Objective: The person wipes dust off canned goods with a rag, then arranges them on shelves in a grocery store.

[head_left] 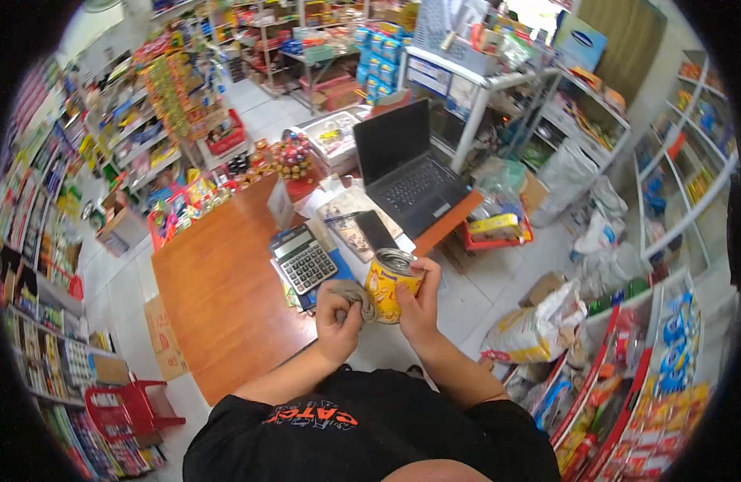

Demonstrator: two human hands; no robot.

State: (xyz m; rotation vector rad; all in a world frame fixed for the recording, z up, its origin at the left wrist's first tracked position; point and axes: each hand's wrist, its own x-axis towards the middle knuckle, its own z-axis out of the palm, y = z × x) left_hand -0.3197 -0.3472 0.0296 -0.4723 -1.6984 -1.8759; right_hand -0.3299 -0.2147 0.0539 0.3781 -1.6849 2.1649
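Note:
A yellow printed can with a silver metal top is held up in front of my body by my right hand, whose fingers wrap its right side. My left hand is closed on a grey-brown cloth, which lies against the can's left side. Just beyond my hands, a calculator rests on blue and white items at the table's edge. A dark phone lies on papers behind the can. The can's lower right side is hidden by my right hand.
The wooden table stretches to the left, with an open black laptop at its far right. A red basket stands right of the table. A white sack lies on the floor at right, and a red plastic chair stands lower left.

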